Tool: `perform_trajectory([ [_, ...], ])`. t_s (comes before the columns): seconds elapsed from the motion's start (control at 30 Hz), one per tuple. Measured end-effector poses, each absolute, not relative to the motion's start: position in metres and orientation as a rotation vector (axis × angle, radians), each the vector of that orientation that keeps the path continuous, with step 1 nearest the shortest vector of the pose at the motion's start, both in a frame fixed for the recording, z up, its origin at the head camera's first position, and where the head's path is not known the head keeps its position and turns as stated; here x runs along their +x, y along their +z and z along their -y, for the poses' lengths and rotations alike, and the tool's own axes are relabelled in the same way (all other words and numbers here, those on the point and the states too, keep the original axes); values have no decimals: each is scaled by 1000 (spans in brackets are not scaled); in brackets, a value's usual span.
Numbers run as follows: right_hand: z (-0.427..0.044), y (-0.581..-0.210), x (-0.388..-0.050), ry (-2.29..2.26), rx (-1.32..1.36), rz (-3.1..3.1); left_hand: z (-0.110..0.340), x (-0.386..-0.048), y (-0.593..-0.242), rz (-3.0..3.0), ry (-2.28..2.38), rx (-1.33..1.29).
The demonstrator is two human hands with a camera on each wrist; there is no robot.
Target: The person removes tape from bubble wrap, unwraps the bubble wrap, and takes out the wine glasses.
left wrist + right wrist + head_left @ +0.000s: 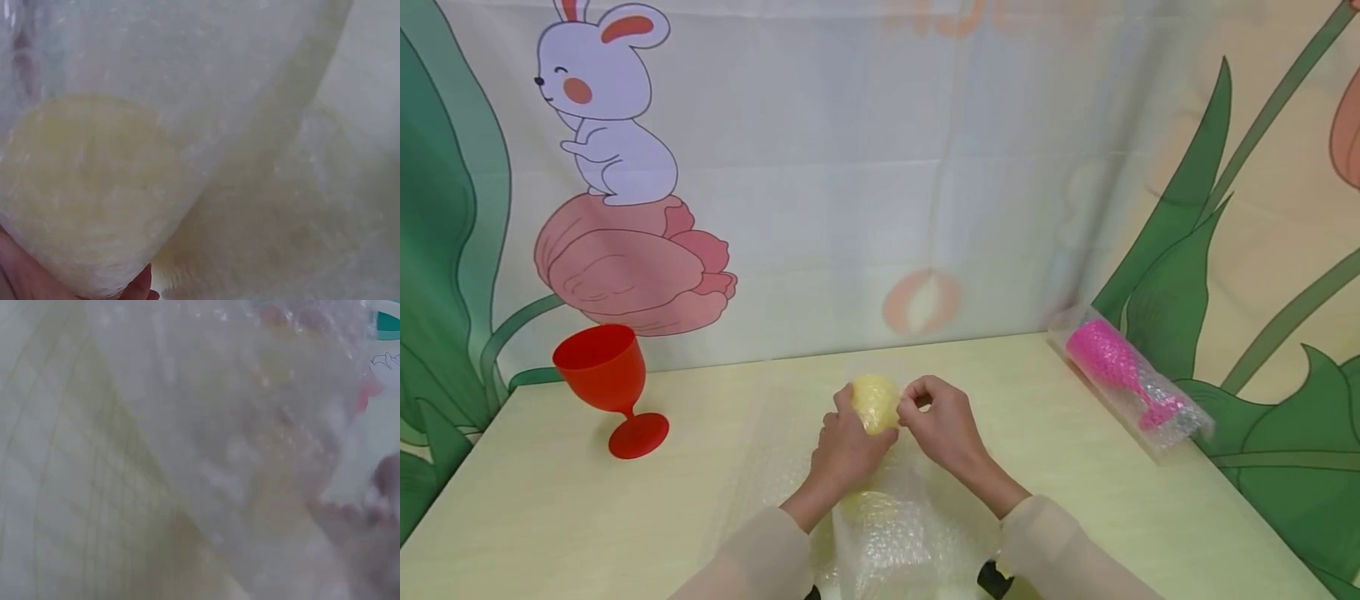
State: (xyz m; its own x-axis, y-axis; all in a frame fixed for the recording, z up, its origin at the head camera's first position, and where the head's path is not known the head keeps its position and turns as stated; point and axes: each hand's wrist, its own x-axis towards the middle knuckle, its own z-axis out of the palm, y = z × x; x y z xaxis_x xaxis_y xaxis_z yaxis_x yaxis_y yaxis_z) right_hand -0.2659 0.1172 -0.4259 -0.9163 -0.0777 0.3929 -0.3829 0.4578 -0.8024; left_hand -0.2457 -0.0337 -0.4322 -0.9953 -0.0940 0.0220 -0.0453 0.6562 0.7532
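Observation:
A yellow, rounded, cup-shaped object (pixel 876 402) stands in bubble wrap (pixel 891 537) near the middle of the table. My left hand (pixel 848 447) grips it around its lower side, fingers on the left and thumb toward the front. At its right edge, my right hand (pixel 946 423) pinches the wrapping between thumb and forefinger. The left wrist view shows the yellow object (pixel 87 194) large through the clear film, fingertips just below it. Bubble wrap (pixel 219 425) fills much of the blurred right wrist view. The yellow object's lower part is hidden by wrap.
A red plastic goblet (pixel 606 367) stands at the table's left. At the right edge lies a pink goblet (pixel 1105 354) rolled in bubble wrap. A printed cloth (pixel 820 167) hangs behind the table (pixel 535 492). More bubble wrap spreads under my forearms.

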Motion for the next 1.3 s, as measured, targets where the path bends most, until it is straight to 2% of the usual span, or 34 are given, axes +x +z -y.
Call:
perform_trajectory([
  [0.33, -116, -429, -266, 1986, 159, 2242, 37, -252, -427, 2808, -1358, 164],
  [0.97, -112, -428, -260, 1825, -49, 2261, 35, -251, -430, 2794, -1339, 194],
  [1.3, -113, -429, -255, 1927, -167, 2287, 34, -251, -431, 2780, -1351, 185],
])
